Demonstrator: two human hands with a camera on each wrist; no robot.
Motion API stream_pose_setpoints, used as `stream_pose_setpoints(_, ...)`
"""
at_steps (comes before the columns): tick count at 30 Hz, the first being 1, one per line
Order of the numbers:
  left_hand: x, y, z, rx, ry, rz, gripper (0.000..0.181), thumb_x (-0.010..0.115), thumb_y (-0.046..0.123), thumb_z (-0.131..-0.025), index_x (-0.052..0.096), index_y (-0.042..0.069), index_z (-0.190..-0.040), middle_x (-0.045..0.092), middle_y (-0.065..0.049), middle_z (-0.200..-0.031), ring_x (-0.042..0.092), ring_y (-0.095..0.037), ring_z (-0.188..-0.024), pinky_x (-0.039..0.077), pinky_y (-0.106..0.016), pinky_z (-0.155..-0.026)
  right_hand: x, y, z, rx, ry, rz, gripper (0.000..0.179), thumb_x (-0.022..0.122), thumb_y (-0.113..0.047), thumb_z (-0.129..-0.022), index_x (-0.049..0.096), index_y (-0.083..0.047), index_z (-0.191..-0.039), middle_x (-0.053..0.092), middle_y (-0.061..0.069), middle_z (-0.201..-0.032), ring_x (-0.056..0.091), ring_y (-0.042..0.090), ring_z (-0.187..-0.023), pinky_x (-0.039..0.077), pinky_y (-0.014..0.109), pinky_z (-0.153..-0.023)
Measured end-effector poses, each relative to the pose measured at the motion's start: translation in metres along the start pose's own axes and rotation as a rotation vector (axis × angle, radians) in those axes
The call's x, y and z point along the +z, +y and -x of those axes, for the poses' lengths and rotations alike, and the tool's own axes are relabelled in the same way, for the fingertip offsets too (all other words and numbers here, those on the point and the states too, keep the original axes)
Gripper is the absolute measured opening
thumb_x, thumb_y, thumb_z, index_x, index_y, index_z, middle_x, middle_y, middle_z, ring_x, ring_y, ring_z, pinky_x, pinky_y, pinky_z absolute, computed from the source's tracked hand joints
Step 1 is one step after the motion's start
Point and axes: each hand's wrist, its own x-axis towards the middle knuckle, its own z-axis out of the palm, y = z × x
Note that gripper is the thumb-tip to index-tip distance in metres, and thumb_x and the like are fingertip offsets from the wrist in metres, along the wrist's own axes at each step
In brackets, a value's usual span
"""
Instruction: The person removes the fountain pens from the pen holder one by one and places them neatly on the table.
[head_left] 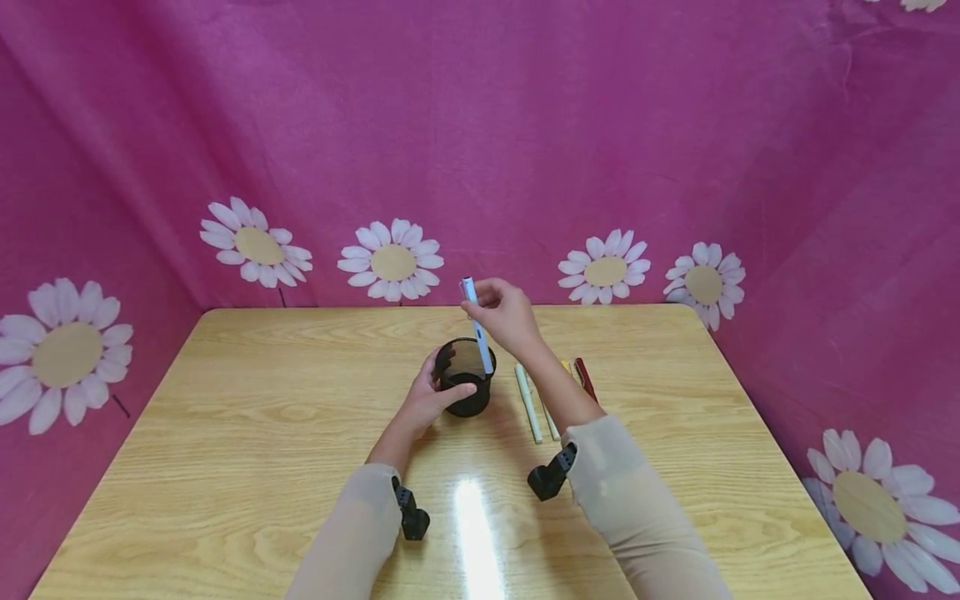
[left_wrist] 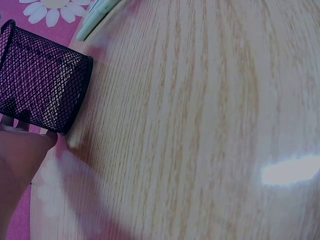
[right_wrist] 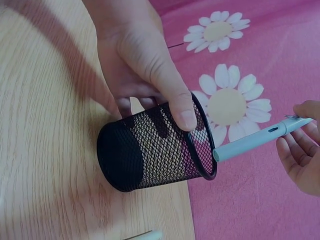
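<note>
My left hand (head_left: 429, 400) holds a black mesh pen cup (right_wrist: 160, 150) round its side, the thumb lying along the outside near the rim. The cup's mouth faces up in the head view. Over it, my right hand (head_left: 510, 321) pinches a pale blue pen (head_left: 480, 337) near its clip end, between thumb and fingers. The pen points downward, slightly tilted, with its lower end at the cup's rim; whether that end is inside, I cannot tell. In the left wrist view the mesh cup (left_wrist: 42, 75) shows from the side, with fingers under it.
To the right of the cup a mint green pen (head_left: 528, 404), a yellowish pen (head_left: 553, 427) and a dark red pen (head_left: 584, 377) lie on the wooden table (head_left: 300, 433), partly behind my right forearm. A pink flowered cloth (head_left: 487, 150) hangs behind the table.
</note>
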Motion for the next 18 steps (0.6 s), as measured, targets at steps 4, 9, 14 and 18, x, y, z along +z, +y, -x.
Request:
stream_pose_setpoints(4,0.000,-0.001,-0.001,-0.014,0.013,-0.018,0.080,0.069,0.008,-0.082,0.024,0.017,-0.147,0.030,-0.012,-0.151,0.026,-0.030,-0.141,0.018,-0.046,-0.116,-0.002,0.003,0.000,0.009,0.007,0.005,0.028,0.069,-0.021,-0.085,0.064,-0.005,-0.107,0.067,0.012,-0.087,0.064,0.020,-0.080,0.050,0.023,-0.066)
stream_pose_setpoints(9,0.000,-0.005,-0.003,-0.012,0.024,-0.042,0.079,0.071,0.011,-0.081,0.026,0.019,-0.146,0.033,-0.009,-0.150,0.027,-0.027,-0.140,0.019,-0.046,-0.116,-0.005,0.009,0.000,0.012,0.017,0.021,0.029,0.069,-0.021,-0.085,0.064,-0.004,-0.107,0.066,0.013,-0.088,0.062,0.020,-0.080,0.048,0.022,-0.065)
stream_pose_setpoints(14,0.000,-0.004,-0.001,0.002,0.023,-0.039,0.081,0.072,0.011,-0.080,0.026,0.019,-0.146,0.034,-0.008,-0.150,0.028,-0.028,-0.140,0.020,-0.046,-0.116,-0.009,0.012,-0.001,0.004,0.025,0.026,0.029,0.069,-0.019,-0.084,0.065,-0.002,-0.107,0.067,0.014,-0.088,0.062,0.021,-0.080,0.048,0.021,-0.064)
stream_pose_setpoints(18,0.001,-0.004,-0.001,0.007,0.022,-0.027,0.082,0.073,0.011,-0.079,0.026,0.018,-0.146,0.034,-0.008,-0.150,0.028,-0.028,-0.140,0.021,-0.045,-0.116,-0.014,0.014,0.000,0.005,0.033,0.037,0.029,0.069,-0.019,-0.084,0.065,-0.002,-0.107,0.066,0.014,-0.088,0.061,0.020,-0.080,0.047,0.020,-0.063)
